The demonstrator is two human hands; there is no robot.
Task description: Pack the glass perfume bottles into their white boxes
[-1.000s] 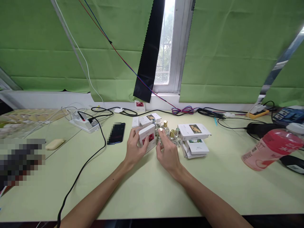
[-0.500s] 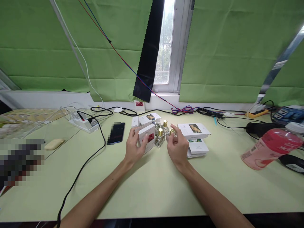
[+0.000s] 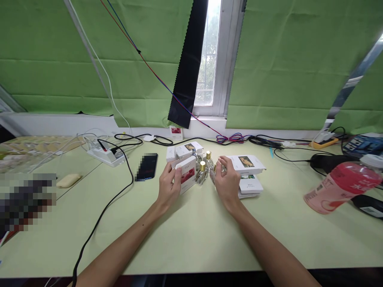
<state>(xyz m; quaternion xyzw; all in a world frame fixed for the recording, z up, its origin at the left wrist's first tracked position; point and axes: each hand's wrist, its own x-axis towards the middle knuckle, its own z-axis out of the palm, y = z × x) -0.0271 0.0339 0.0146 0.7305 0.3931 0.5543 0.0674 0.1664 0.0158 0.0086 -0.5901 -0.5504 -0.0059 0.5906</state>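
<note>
A small white carton [image 3: 186, 176] with a red flower picture on its face stands tilted on the pale green counter [image 3: 191, 235], gripped by the left hand [image 3: 168, 184], whose fingers curl round its left edge and thumb presses the front; its print is too small to read. Just right of that hand, between the two hands, a clear glass bottle with a round gold cap [image 3: 202, 172] stands upright. The right hand [image 3: 226, 181] is cupped around a second glass bottle [image 3: 214, 173], fingertips pinching near its gold top; most of it is hidden by the fingers. Behind the hands stand another gold-capped bottle [image 3: 208, 159] and more white cartons [image 3: 188, 150], one with a dark picture. Right of the right hand lies a stack of flat white boxes [image 3: 247, 172], the top one bearing a yellow flower picture. Left of the left hand a dark phone [image 3: 146, 166] lies flat, with a black cable [image 3: 113, 199] curving past it and a white power strip [image 3: 105, 154] beyond. Far to the right a pink plastic bottle [image 3: 338, 188] lies on its side, its label unreadable.
</note>
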